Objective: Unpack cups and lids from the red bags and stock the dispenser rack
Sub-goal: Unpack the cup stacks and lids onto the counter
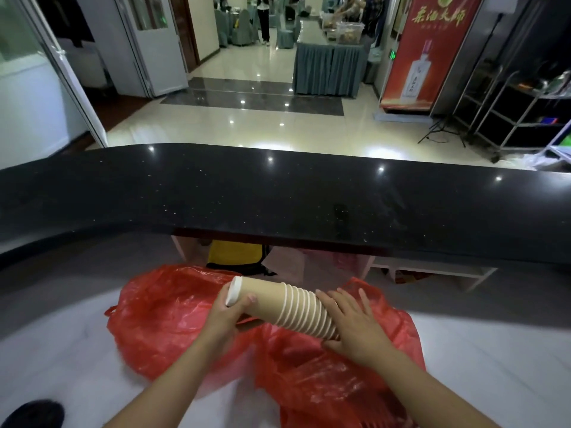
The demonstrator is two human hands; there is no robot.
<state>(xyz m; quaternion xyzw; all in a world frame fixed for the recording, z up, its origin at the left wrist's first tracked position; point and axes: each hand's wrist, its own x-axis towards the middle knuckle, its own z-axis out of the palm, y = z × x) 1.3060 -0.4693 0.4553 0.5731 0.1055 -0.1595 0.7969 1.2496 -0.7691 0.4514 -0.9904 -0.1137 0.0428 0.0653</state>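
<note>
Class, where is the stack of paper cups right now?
The stack of paper cups is low and central in the head view, held between the left hand and right hand above the red bag.

Stack of brown paper cups [293,307] held sideways over a crumpled red bag [173,322] on the white tabletop [494,359]. Left hand [227,313] grips the stack's narrow end, white base facing left. Right hand [355,327] rests on the rimmed end, fingers fairly straight. Black counter ledge [278,193] runs behind, glossy floor [247,128] beyond.

Tan cups [290,307] with white rims, translucent red bag [173,319], black counter [278,196] (finely speckled), white worktop [61,350].
</note>
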